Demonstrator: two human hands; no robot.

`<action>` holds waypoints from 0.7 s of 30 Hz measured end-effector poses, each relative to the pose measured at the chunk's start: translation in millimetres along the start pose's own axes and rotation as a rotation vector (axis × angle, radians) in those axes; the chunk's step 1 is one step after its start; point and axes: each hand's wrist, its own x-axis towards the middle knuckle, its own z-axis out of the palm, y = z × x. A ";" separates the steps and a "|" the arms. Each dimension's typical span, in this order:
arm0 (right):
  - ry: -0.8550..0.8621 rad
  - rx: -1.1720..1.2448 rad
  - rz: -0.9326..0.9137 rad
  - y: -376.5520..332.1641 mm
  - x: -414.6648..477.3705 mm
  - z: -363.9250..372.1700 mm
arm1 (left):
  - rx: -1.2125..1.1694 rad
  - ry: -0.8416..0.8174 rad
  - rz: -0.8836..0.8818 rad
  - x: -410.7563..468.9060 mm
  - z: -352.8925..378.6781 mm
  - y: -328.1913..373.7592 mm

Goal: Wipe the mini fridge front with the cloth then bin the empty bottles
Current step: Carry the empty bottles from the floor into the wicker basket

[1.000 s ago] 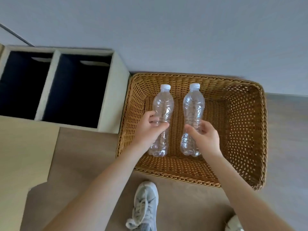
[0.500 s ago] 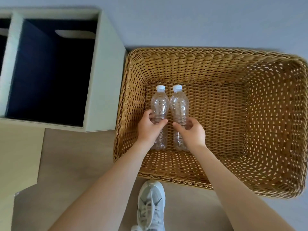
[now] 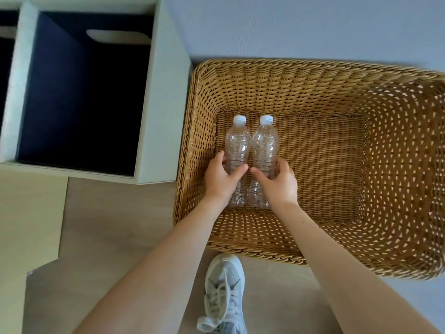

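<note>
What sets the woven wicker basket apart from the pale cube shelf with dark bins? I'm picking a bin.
The woven tan wicker basket is open-weave and wide; the pale cube shelf is smooth-walled and narrower. The basket holds two clear plastic bottles; the shelf's dark bin shows nothing inside. Both stand against the wall, tops open.

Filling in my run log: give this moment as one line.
left hand: grips left bottle | right hand: grips right bottle | bottles: inside wicker basket, side by side
</note>
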 end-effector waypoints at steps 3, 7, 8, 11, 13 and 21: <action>0.048 -0.068 -0.043 -13.8 -18.2 -21.3 | 0.104 0.049 0.097 -20.4 -13.3 13.8; 0.107 -0.113 -0.189 -49.2 -60.3 -73.6 | 0.228 0.116 0.268 -66.0 -47.0 55.1; 0.108 -0.130 -0.232 -61.8 -74.4 -91.0 | 0.250 0.122 0.308 -80.5 -57.7 69.3; 0.116 -0.222 -0.378 -108.6 -125.5 -148.0 | 0.334 0.142 0.438 -131.9 -95.5 122.3; 0.120 -0.283 -0.465 -142.9 -166.0 -188.3 | 0.405 0.173 0.527 -171.8 -122.0 163.3; 0.232 -0.408 -0.720 -269.9 -338.0 -342.7 | 0.559 0.264 0.872 -353.6 -218.9 328.5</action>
